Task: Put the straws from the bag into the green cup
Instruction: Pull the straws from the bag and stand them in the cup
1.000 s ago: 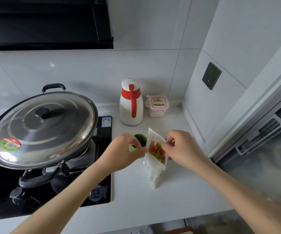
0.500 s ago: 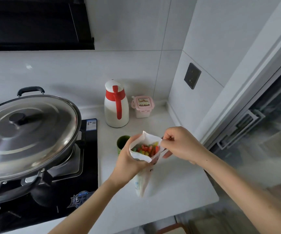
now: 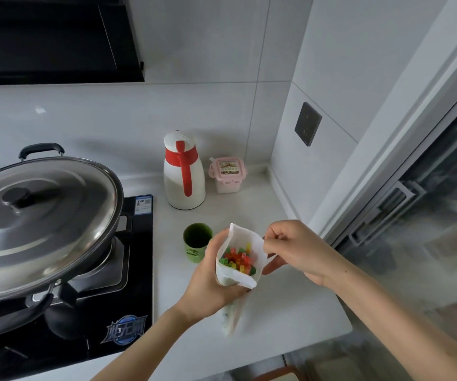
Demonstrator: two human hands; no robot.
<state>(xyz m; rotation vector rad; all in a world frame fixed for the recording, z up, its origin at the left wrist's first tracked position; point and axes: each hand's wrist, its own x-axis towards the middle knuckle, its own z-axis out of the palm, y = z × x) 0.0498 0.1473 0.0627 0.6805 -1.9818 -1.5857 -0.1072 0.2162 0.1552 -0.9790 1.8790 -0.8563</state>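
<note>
Shifting since a second ago, the left hand (image 3: 208,284) is now wrapping around the bag (image 3: 246,239) from 9 o'clock, while the right hand (image 3: 298,248) is pinching its rim at 3 o'clock, holding the mouth wide. The bag's long axis is running 12 to 6 with the mouth facing up, and the straws (image 3: 238,259) are standing on end inside. The green cup (image 3: 195,243) is sitting upright at 10 o'clock, just beside the left hand. Bare desk (image 3: 290,320) is stretching toward 6 o'clock, ending at its front edge.

Only the top ends of the straws (image 3: 238,259) on view, the rest sunk in the bag (image 3: 246,237). Tail of the bag at six o'clock blurred (print on it unreadable). Fingers of the left hand (image 3: 208,284) lost behind the bag. Four o'clock side of the cup (image 3: 195,240) covered by that hand. At nine o'clock, lid (image 3: 43,215) cut off by the edge. Label on the tub (image 3: 227,174) too small to read.
</note>
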